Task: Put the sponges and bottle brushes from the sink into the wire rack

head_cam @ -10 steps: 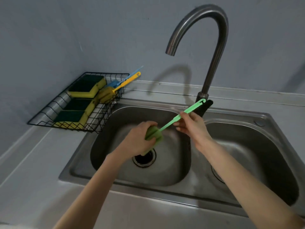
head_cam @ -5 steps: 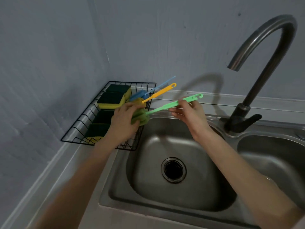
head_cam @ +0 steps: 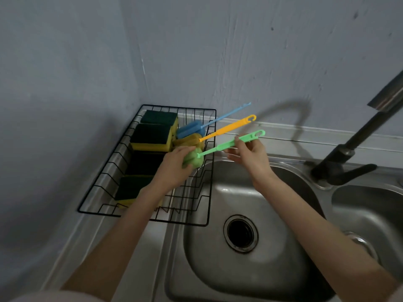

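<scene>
I hold a green bottle brush [head_cam: 220, 147] with both hands over the right edge of the black wire rack [head_cam: 102, 188]. My left hand [head_cam: 174, 164] grips its green sponge head, and my right hand [head_cam: 248, 153] pinches the handle near the hooked end. In the rack lie several yellow-and-green sponges [head_cam: 150, 137]. A blue bottle brush [head_cam: 196, 129] and an orange bottle brush [head_cam: 226, 128] also lie there, their handles sticking out over the rack's right side.
The left basin of the steel sink [head_cam: 218, 269] shows only its drain [head_cam: 241, 233]. The right basin [head_cam: 368, 214] is partly in view. A dark faucet [head_cam: 340, 166] stands between them at the back. Grey walls close off the corner behind the rack.
Both hands carried the green brush up from the left basin and leftward to the rack's right edge. My view swung left with them.
</scene>
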Tool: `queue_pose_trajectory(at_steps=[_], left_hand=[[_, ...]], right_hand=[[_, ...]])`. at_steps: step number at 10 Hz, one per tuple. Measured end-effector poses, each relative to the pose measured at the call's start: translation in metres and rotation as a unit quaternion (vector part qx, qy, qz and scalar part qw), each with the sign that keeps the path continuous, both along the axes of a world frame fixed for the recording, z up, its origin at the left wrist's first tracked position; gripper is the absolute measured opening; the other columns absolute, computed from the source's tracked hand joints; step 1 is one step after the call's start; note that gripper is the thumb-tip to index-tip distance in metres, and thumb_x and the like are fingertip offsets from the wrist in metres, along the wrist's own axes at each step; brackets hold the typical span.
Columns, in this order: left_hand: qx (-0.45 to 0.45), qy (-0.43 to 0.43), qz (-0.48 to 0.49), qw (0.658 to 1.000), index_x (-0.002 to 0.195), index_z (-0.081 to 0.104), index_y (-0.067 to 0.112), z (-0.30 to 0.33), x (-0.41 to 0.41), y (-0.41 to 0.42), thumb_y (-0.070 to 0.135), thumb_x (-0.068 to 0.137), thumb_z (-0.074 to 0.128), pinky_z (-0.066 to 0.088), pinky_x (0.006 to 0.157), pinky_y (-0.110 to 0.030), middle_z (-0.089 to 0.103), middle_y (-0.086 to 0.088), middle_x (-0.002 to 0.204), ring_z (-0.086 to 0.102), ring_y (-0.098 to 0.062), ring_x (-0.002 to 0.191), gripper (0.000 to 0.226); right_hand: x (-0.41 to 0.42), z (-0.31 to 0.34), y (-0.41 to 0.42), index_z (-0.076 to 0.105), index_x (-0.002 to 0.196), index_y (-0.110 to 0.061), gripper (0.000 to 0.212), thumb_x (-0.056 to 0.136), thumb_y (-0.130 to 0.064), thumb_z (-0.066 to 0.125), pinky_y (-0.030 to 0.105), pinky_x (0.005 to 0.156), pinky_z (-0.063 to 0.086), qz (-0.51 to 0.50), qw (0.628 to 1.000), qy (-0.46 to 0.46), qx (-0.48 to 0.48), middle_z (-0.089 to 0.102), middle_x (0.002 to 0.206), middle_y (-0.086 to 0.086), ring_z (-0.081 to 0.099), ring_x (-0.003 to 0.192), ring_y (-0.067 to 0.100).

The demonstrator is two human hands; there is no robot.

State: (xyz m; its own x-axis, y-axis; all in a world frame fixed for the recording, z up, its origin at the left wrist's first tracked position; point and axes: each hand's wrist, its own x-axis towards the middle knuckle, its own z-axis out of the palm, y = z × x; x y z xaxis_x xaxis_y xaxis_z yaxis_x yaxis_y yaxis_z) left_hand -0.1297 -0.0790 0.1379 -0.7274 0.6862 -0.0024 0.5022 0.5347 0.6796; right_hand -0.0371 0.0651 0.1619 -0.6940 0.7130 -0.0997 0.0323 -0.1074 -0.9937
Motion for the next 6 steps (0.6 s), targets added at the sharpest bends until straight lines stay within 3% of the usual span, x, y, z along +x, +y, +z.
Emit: queue_pose_trajectory(at_steps=[2, 4, 5, 6], left_hand=[[-0.014, -0.030, -0.016, 0.999, 0.138, 0.034, 0.013, -0.009, -0.007, 0.007, 0.005, 0.090, 0.046, 0.024, 0.112, -0.030, 0.034, -0.005, 0.148, 0.031, -0.021, 0.137, 0.050], [-0.033, -0.032, -0.018, 0.999, 0.140, 0.029, 0.013, -0.015, -0.008, 0.009, 0.010, 0.091, 0.045, 0.023, 0.114, -0.035, 0.028, -0.006, 0.151, 0.027, -0.022, 0.139, 0.052], [-0.011, -0.023, -0.003, 1.000, 0.140, 0.029, 0.010, -0.010, -0.002, 0.008, 0.012, 0.091, 0.046, 0.024, 0.114, -0.035, 0.030, -0.009, 0.150, 0.028, -0.023, 0.138, 0.052], [0.022, -0.022, 0.028, 0.999, 0.140, 0.028, 0.009, 0.000, 0.004, 0.007, 0.013, 0.090, 0.048, 0.029, 0.113, -0.038, 0.033, -0.010, 0.148, 0.032, -0.023, 0.136, 0.054]], right_hand=[[-0.010, -0.016, 0.006, 0.048, 0.077, -0.019, 0.021, 0.096, -0.010, 0.044, 0.014, 0.057, 0.056, 0.009, 0.999, -0.032, -0.022, 0.061, 0.079, 0.003, 0.064, 0.071, 0.013], [-0.008, -0.021, 0.009, 0.050, 0.083, -0.016, 0.014, 0.096, -0.015, 0.044, 0.015, 0.058, 0.054, 0.042, 0.997, -0.057, -0.043, 0.064, 0.083, 0.004, 0.064, 0.073, 0.012], [-0.004, -0.020, 0.009, 0.049, 0.095, -0.012, 0.005, 0.095, -0.016, 0.046, 0.019, 0.064, 0.052, 0.058, 0.996, -0.072, -0.018, 0.063, 0.090, 0.005, 0.063, 0.076, 0.011], [0.008, -0.011, 0.018, 0.047, 0.111, -0.008, 0.018, 0.094, -0.015, 0.047, 0.027, 0.075, 0.051, 0.035, 0.995, -0.088, 0.004, 0.060, 0.101, 0.007, 0.065, 0.085, 0.017]])
